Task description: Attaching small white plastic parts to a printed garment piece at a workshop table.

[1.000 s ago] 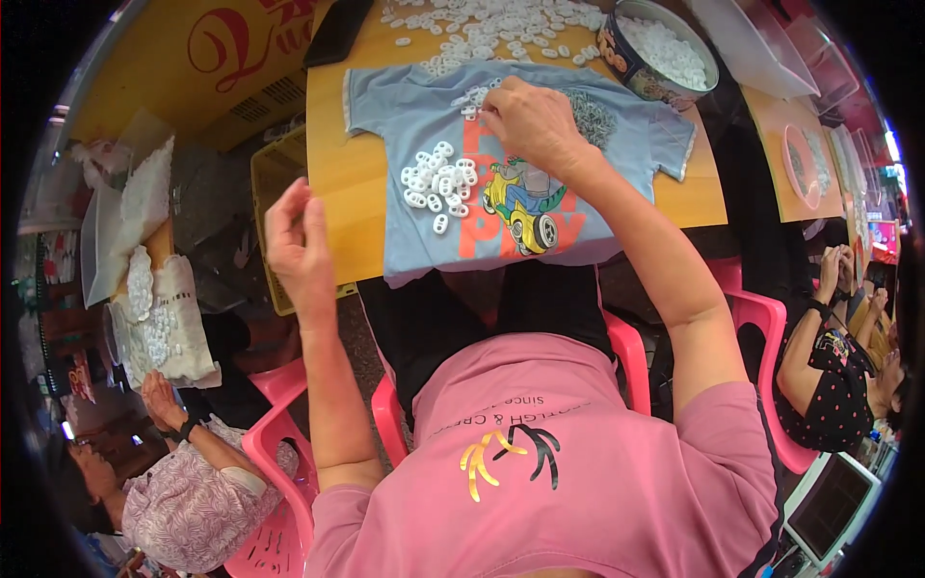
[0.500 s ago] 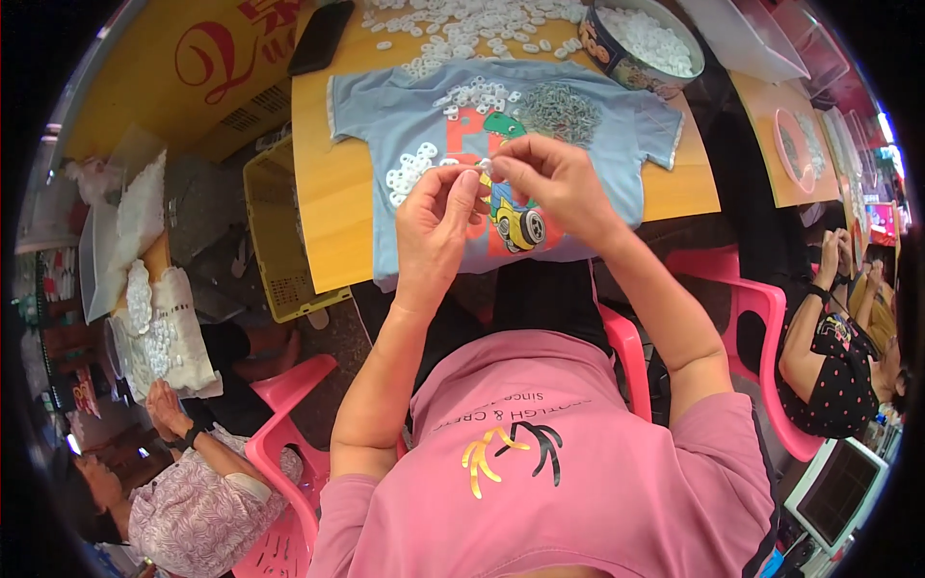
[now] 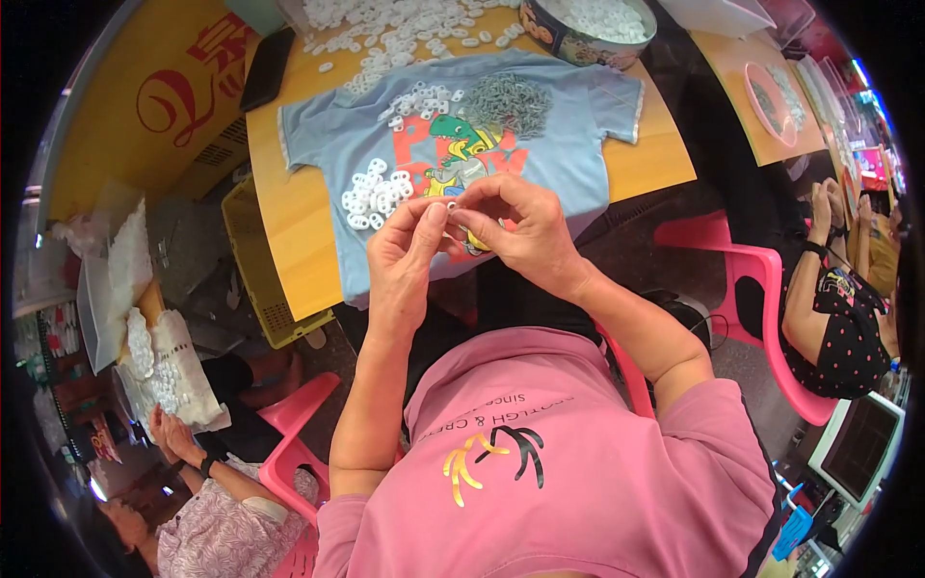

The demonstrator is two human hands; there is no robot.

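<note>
White plastic rings (image 3: 374, 196) lie heaped on a pale blue T-shirt (image 3: 578, 144) spread over the yellow worktop (image 3: 289, 241), beside a grey pile of small metal pieces (image 3: 508, 101). Just above the shirt's lower edge, the left hand (image 3: 405, 260) and the right hand (image 3: 515, 231) are brought together, fingertips touching. A small pale piece is pinched between the narrowed fingers (image 3: 436, 220) of both hands; whether it is one ring or two joined parts cannot be told. The step in hand is judged to be the fitting together of small parts. A firm, well-aligned press between thumb and forefinger seems called for next. More rings are scattered at the far edge of the worktop, near a round tin (image 3: 564, 39) filled with them.
</note>
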